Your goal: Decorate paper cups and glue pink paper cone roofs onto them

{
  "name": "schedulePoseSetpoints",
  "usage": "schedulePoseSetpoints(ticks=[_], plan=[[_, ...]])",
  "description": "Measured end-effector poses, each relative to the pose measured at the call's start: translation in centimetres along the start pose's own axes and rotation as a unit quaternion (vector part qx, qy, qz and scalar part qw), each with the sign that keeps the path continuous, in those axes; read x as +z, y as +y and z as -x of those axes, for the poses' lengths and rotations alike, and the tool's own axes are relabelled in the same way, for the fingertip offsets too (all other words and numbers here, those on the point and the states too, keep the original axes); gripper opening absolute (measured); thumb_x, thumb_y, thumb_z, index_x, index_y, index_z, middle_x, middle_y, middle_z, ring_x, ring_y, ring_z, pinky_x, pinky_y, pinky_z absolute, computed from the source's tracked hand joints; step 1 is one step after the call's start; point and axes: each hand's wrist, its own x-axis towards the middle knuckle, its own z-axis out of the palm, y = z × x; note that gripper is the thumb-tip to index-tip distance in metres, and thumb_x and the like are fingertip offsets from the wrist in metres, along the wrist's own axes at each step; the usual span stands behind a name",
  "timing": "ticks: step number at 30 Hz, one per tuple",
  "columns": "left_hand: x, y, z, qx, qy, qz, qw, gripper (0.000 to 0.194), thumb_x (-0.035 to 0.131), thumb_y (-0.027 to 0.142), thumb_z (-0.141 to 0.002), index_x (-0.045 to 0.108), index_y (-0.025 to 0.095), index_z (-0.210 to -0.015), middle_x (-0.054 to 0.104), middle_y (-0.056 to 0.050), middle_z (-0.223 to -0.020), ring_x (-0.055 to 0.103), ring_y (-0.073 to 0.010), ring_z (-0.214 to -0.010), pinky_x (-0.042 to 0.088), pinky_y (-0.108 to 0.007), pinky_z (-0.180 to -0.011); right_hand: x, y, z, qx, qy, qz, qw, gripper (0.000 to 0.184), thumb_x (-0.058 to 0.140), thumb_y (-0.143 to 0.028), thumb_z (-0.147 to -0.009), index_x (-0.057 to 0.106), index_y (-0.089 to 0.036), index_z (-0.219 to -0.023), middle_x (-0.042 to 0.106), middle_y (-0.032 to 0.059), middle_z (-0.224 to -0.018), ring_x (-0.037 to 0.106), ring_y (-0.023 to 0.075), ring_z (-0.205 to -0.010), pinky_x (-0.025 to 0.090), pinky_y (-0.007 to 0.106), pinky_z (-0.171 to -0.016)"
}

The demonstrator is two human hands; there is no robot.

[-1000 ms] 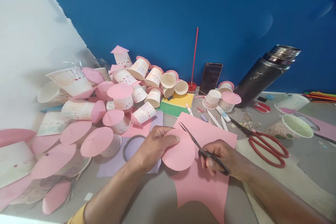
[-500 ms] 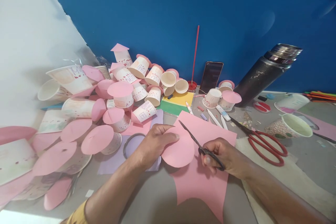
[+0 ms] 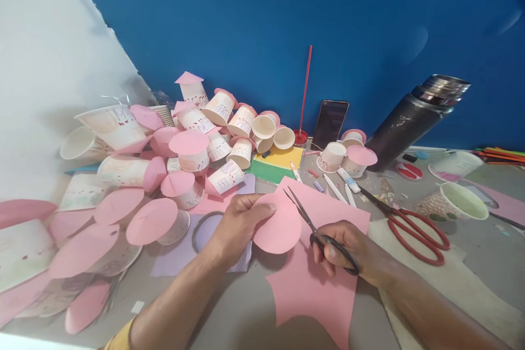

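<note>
My left hand (image 3: 243, 224) pinches a round pink paper disc (image 3: 279, 229) at its upper left edge, thumb on top. Just right of the disc, my right hand (image 3: 338, 246) grips black-handled scissors (image 3: 305, 213), their blades slightly parted and pointing up and left. Whether the blades touch the disc I cannot tell. Beneath both hands lies a larger pink paper sheet (image 3: 318, 295) with curved cut-outs along its lower edge. Left of my left hand, a dark ring (image 3: 197, 235) rests on purple paper (image 3: 172, 260).
Decorated paper cups (image 3: 192, 150) with pink paper tops crowd the left. Red-handled scissors (image 3: 418, 235) lie right on a pale cloth (image 3: 471, 290). Toward the wall stand a phone (image 3: 330, 123), a red stick on a base (image 3: 307, 90) and a leaning black flask (image 3: 410, 120).
The scissors' blades have parted from nearly closed. The disc has shifted slightly up, still in my left hand, and my right hand has moved slightly down.
</note>
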Motion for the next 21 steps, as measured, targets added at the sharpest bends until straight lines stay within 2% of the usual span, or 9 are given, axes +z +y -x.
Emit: schedulePoseSetpoints(ticks=[12,21], plan=[[0.0,-0.4,0.0,0.020,0.020,-0.026,0.999,0.028,0.075,0.041,-0.074,0.070,0.014,-0.067,0.058,-0.001,-0.058,0.052,-0.0150,-0.059,0.038,-0.027,-0.056,-0.2,0.8,0.0,0.026,0.007,-0.009,1.000,0.062,0.072,-0.076,-0.074,0.060,-0.015,-0.068,0.062,0.0027,-0.056,0.048,0.0108,-0.052,0.033,0.024,-0.051],[0.1,-0.2,0.0,0.028,0.023,-0.037,0.999,0.027,0.076,0.040,-0.073,0.069,0.015,-0.066,0.060,-0.002,-0.060,0.054,-0.0160,-0.061,0.040,-0.027,-0.056,-0.1,1.2,0.0,0.023,0.028,-0.013,0.999,0.060,0.073,-0.073,-0.075,0.058,-0.017,-0.065,0.061,0.0011,-0.054,0.053,0.0123,-0.052,0.038,0.025,-0.052]])
